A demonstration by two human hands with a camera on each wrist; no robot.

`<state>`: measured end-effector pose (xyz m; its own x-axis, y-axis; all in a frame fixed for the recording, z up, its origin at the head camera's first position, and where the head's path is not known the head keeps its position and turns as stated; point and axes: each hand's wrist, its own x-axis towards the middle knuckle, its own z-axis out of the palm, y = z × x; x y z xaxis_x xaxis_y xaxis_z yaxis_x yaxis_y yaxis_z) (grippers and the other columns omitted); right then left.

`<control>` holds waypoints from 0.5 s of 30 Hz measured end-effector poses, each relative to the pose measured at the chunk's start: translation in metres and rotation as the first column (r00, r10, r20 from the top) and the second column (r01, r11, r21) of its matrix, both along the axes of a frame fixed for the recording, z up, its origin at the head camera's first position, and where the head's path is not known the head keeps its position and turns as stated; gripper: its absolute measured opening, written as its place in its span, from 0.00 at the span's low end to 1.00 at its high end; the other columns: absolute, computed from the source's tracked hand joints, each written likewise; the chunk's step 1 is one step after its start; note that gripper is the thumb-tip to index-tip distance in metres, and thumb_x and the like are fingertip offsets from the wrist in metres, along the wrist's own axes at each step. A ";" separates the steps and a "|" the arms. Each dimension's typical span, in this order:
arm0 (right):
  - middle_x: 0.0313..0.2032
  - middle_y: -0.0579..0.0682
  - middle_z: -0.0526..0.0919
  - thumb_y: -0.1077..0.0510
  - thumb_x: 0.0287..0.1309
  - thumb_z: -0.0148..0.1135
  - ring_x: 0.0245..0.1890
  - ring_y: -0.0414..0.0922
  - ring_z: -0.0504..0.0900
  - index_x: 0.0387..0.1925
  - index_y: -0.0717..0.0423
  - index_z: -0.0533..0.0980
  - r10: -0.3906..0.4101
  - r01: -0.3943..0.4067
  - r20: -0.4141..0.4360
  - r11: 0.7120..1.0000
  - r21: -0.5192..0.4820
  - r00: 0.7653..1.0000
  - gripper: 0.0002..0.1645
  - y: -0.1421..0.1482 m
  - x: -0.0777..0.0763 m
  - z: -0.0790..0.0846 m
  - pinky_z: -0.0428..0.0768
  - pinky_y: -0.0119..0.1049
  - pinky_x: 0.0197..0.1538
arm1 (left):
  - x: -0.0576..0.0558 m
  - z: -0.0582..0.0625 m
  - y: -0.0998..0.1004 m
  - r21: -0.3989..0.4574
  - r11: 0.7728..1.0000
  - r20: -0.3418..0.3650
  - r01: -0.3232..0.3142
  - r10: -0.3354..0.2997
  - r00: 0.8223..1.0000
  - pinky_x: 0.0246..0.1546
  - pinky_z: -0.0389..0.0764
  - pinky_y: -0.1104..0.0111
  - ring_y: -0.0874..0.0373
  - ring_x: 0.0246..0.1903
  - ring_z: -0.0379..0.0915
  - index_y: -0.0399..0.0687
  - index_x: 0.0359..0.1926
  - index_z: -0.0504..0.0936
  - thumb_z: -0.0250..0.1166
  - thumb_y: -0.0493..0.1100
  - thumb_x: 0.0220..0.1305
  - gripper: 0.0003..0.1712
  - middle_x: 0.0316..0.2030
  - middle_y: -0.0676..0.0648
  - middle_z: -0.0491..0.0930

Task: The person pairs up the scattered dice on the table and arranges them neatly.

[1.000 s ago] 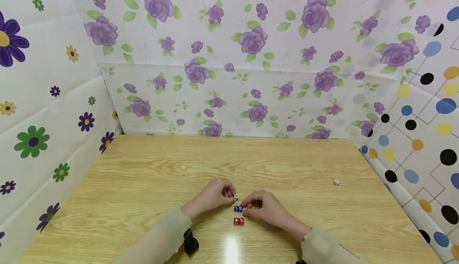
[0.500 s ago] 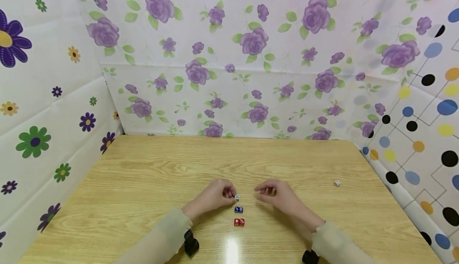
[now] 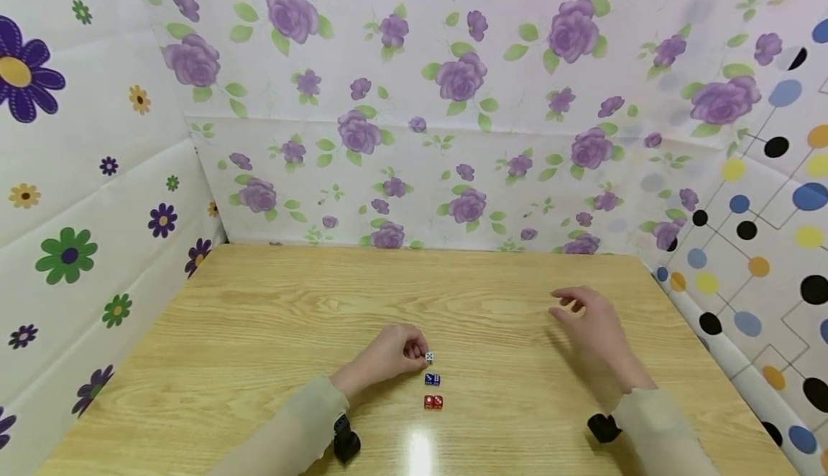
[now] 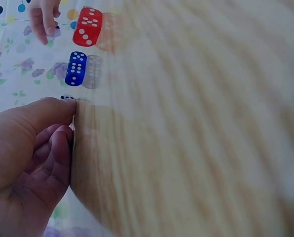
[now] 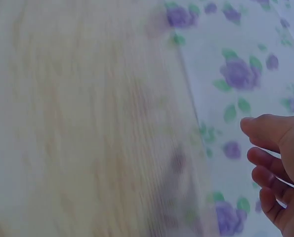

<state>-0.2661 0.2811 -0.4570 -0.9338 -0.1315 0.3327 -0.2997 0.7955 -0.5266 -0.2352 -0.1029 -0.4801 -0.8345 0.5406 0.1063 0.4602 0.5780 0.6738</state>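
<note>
My left hand (image 3: 391, 355) rests on the table with curled fingers, thumb and fingertip pinching a white die (image 3: 429, 356). In the left wrist view the thumb of that hand (image 4: 33, 133) covers most of the die. Just nearer to me sits a pair of blue dice (image 3: 432, 380), side by side and touching. Nearer still is a pair of red dice (image 3: 433, 402), also touching. Over the right part of the table my right hand (image 3: 595, 328) hovers, thumb and fingers apart, holding nothing. The second white die is hidden from view by this hand.
The wooden table (image 3: 310, 296) is bounded by a flowered cloth (image 3: 414, 174) behind, a daisy-patterned cloth (image 3: 116, 246) at the left and a dotted cloth (image 3: 744, 267) at the right. Each wrist wears a black camera (image 3: 346, 446).
My right hand has left the blue dice and moved right and away from me, its fingers spreading, to where the lone white die was visible. The left hand stays at its white die.
</note>
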 end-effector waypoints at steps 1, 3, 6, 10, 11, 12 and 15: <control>0.42 0.57 0.82 0.53 0.62 0.67 0.41 0.52 0.78 0.54 0.56 0.80 -0.021 0.021 -0.010 1.000 0.015 1.000 0.20 0.007 0.000 0.001 0.78 0.44 0.40 | 0.000 0.000 0.000 -0.001 1.000 0.002 0.000 0.000 1.000 0.31 0.76 0.78 0.70 0.27 0.71 0.44 0.33 0.83 0.72 0.36 0.57 0.04 0.30 0.52 0.80; 0.42 0.58 0.83 0.53 0.62 0.67 0.41 0.54 0.79 0.53 0.57 0.80 -0.066 0.068 -0.034 0.997 0.048 0.997 0.20 0.023 0.002 0.001 0.78 0.48 0.40 | 0.000 0.000 0.000 -0.004 1.000 -0.004 0.004 -0.005 1.000 0.31 0.76 0.78 0.70 0.27 0.71 0.45 0.33 0.83 0.72 0.37 0.58 0.04 0.30 0.52 0.81; 0.42 0.60 0.83 0.52 0.62 0.66 0.41 0.57 0.79 0.52 0.58 0.81 -0.120 0.123 -0.049 0.990 0.069 0.992 0.20 0.042 0.004 -0.002 0.77 0.52 0.39 | 0.000 0.000 0.000 -0.007 1.000 -0.009 0.006 -0.006 1.000 0.30 0.76 0.78 0.71 0.27 0.70 0.45 0.33 0.83 0.72 0.37 0.58 0.04 0.30 0.52 0.81; 0.43 0.63 0.82 0.49 0.64 0.64 0.42 0.58 0.78 0.52 0.59 0.80 -0.169 0.170 -0.008 0.983 0.071 0.986 0.22 0.063 0.004 -0.008 0.77 0.51 0.38 | 0.000 0.000 -0.001 -0.005 1.000 -0.013 0.004 -0.004 1.000 0.30 0.76 0.78 0.71 0.26 0.70 0.45 0.32 0.83 0.72 0.37 0.58 0.04 0.29 0.52 0.81; 0.43 0.63 0.82 0.48 0.65 0.63 0.42 0.59 0.78 0.53 0.59 0.80 -0.178 0.178 0.004 0.981 0.076 0.984 0.23 0.067 0.004 -0.010 0.77 0.51 0.37 | 0.000 0.000 -0.001 -0.005 1.000 -0.013 0.004 -0.004 1.000 0.30 0.76 0.78 0.71 0.26 0.70 0.45 0.32 0.83 0.72 0.37 0.58 0.04 0.29 0.52 0.81; 0.44 0.63 0.82 0.47 0.65 0.63 0.43 0.59 0.78 0.53 0.59 0.80 -0.189 0.186 0.021 0.979 0.082 0.982 0.23 0.070 0.004 -0.011 0.77 0.50 0.36 | 0.000 0.001 -0.001 -0.002 1.000 -0.012 0.005 -0.005 1.000 0.30 0.76 0.78 0.71 0.26 0.71 0.45 0.32 0.83 0.72 0.37 0.58 0.04 0.29 0.52 0.81; 0.44 0.63 0.82 0.45 0.64 0.63 0.42 0.58 0.78 0.53 0.59 0.80 -0.212 0.204 0.055 0.971 0.123 0.976 0.25 0.078 0.005 -0.016 0.76 0.45 0.33 | 0.000 0.000 -0.001 0.000 1.000 -0.009 0.007 -0.007 1.000 0.30 0.76 0.78 0.71 0.27 0.71 0.45 0.32 0.83 0.72 0.37 0.58 0.04 0.29 0.52 0.81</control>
